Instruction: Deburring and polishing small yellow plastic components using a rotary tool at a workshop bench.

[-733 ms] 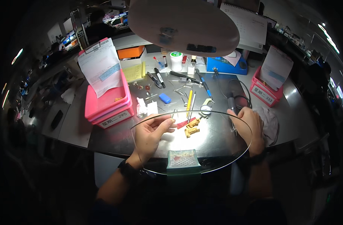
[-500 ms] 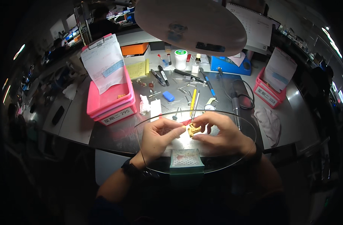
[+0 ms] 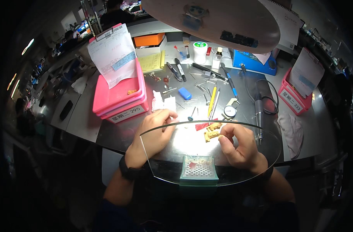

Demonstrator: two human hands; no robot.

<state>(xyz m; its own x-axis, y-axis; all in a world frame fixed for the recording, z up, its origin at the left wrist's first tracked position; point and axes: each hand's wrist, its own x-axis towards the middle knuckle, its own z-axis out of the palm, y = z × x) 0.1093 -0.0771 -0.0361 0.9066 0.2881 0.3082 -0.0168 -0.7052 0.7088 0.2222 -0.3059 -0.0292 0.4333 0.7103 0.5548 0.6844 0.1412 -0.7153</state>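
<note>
Two small yellow dental casts [image 3: 212, 135] lie on the lit tabletop under a clear oval shield, beside a strip of red paper [image 3: 201, 126]. My right hand [image 3: 241, 145] is right next to the casts, thumb and forefinger closed together; what is between them, if anything, is too small to make out. My left hand [image 3: 155, 129] rests at the left edge of the shield with its fingers curled, near a white paper sheet [image 3: 170, 103]; its palm side is hidden. In front of me sits a perforated bench tray [image 3: 199, 170] with a reddish scrap on it.
Pink stacked boxes [image 3: 120, 96] with papers stand left, another pink box [image 3: 296, 91] right. Behind the casts lie a yellow pencil [image 3: 212, 101], a dial gauge [image 3: 230, 111], a blue block [image 3: 185, 93] and several burs. A handpiece [image 3: 258, 108] stands right; a large lamp [image 3: 215, 19] hangs above.
My hands have moved apart. The casts, held between both hands before, now lie on the table. The left hand has gone toward the white paper. The whole view has shifted.
</note>
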